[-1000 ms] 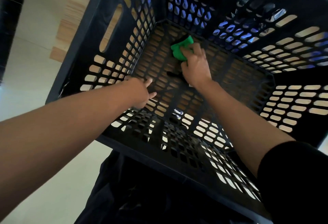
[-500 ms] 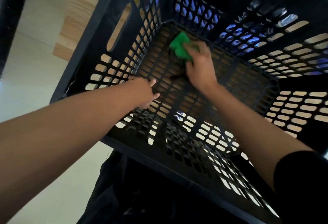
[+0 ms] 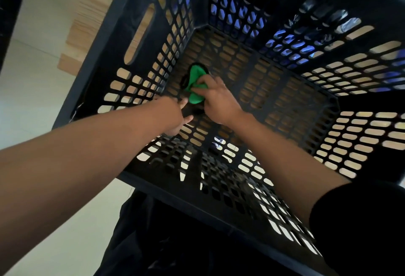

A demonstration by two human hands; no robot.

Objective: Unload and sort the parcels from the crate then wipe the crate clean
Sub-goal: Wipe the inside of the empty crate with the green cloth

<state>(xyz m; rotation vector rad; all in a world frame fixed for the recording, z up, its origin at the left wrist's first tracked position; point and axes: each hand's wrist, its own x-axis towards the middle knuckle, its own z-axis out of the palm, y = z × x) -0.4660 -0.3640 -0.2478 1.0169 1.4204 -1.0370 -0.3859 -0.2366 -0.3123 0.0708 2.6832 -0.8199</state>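
Nearest you, your dark clothing fills the bottom of the view, and your two forearms reach forward over the near wall of the black slotted crate (image 3: 140,43) and down into it. A black sleeve (image 3: 359,221) covers your right upper arm.

Your left hand (image 3: 173,116) is low inside the crate, against the near left part of the floor where it meets the left wall. Its fingers lie mostly straight, with two fingertips showing toward your right hand; it grips nothing that can be seen.

Just beside it, your right hand (image 3: 217,100) is pressed down on the crate floor with its fingers curled over a bunched green cloth (image 3: 195,83). The cloth sticks out ahead and to the left of that hand, resting on the floor grid close to the left wall. A dark shape lies along the cloth's left edge; what it is cannot be told.

Beyond both hands the crate floor runs on to the far corner, with light wood showing through its slots. Out past your left hand, outside the crate, lie a pale floor (image 3: 32,105) and a wooden surface (image 3: 87,26).
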